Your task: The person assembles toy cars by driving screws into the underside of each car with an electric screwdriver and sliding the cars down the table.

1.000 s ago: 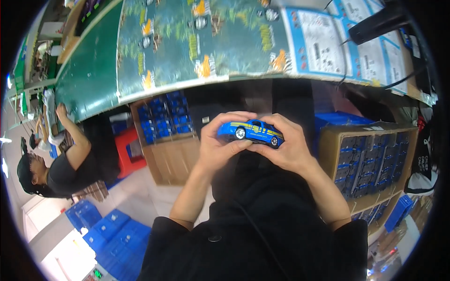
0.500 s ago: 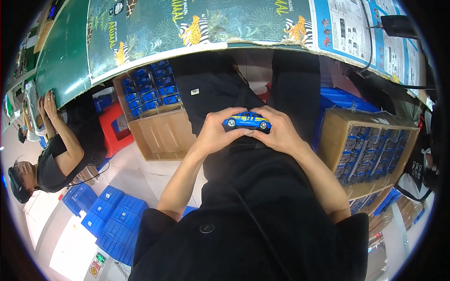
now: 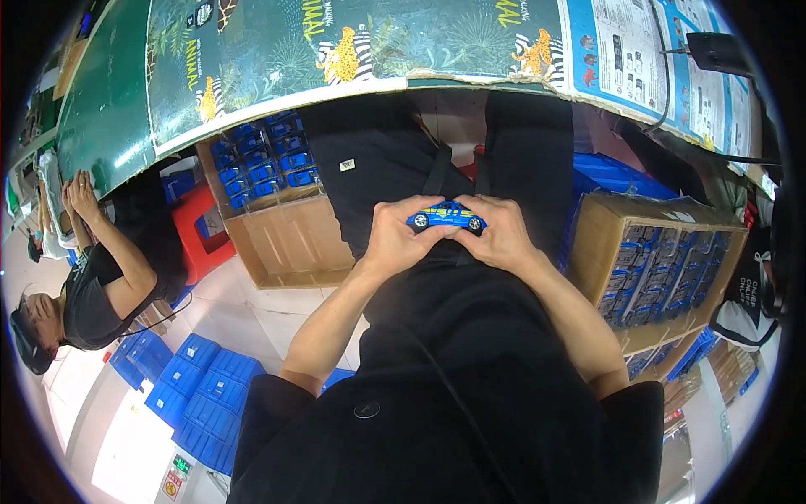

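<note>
A small blue toy car (image 3: 447,216) with yellow stripes and silver wheels is held over my lap, its side facing up toward me. My left hand (image 3: 397,235) grips its left end between thumb and fingers. At its right end my right hand (image 3: 502,233) holds it the same way, and the two thumbs nearly meet along the lower edge. The undersides of the fingers are hidden behind the car. To the left, an open cardboard box (image 3: 290,244) has several blue toy cars (image 3: 264,160) in its far part. On the right, another box (image 3: 600,244) holds rows of blue-and-grey pieces.
A green bench (image 3: 109,109) covered with printed animal sheets runs across the far side. A red stool (image 3: 201,239) and stacked blue bins (image 3: 210,395) stand to the left. A co-worker (image 3: 101,286) sits there, hands at the bench edge. A blue crate (image 3: 617,175) is at the right.
Both hands still hold the toy car in nearly the same place. The car has turned slightly, showing more of its windows and roof edge, and my thumbs have shifted a little.
</note>
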Tool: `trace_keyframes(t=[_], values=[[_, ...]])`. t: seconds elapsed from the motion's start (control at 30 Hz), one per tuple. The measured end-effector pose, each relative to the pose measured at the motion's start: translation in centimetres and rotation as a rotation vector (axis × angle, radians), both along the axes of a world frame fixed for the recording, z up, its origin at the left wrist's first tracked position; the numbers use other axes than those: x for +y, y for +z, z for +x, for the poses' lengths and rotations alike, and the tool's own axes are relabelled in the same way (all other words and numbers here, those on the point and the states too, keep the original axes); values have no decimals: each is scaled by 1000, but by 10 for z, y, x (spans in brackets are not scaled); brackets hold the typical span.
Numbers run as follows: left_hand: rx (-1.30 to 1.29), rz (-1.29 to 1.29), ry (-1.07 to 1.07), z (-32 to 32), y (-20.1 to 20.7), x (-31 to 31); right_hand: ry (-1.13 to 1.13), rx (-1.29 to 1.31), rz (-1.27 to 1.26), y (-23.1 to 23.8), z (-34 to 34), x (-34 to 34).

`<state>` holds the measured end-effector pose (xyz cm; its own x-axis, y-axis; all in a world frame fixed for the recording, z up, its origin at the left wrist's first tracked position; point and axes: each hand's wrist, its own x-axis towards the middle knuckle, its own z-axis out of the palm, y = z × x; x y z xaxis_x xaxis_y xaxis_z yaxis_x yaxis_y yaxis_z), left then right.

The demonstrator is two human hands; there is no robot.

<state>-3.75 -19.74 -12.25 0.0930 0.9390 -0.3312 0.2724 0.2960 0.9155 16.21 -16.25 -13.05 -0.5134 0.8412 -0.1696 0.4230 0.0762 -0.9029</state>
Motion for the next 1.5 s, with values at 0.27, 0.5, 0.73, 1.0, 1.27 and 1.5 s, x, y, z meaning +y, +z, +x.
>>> trace_keyframes(t=[0.27, 0.5, 0.73, 1.0, 1.27, 1.5], values=[[-66, -75, 19, -8, 7, 10, -37, 33, -62, 6, -1, 5], [4, -20, -91, -20, 14, 10, -48, 95, -72, 4, -1, 4], [21, 75, 24, -7, 6, 5, -50, 24, 166, 7, -1, 9], [-6, 37, -80, -15, -2, 23, -121, -57, 158, 15, 4, 12], [-160, -72, -88, -24, 25, 18, -39, -46, 169, 26, 9, 14], [-73, -47, -218, -37, 72, 43, 73, -3, 521, 67, 1, 32]])
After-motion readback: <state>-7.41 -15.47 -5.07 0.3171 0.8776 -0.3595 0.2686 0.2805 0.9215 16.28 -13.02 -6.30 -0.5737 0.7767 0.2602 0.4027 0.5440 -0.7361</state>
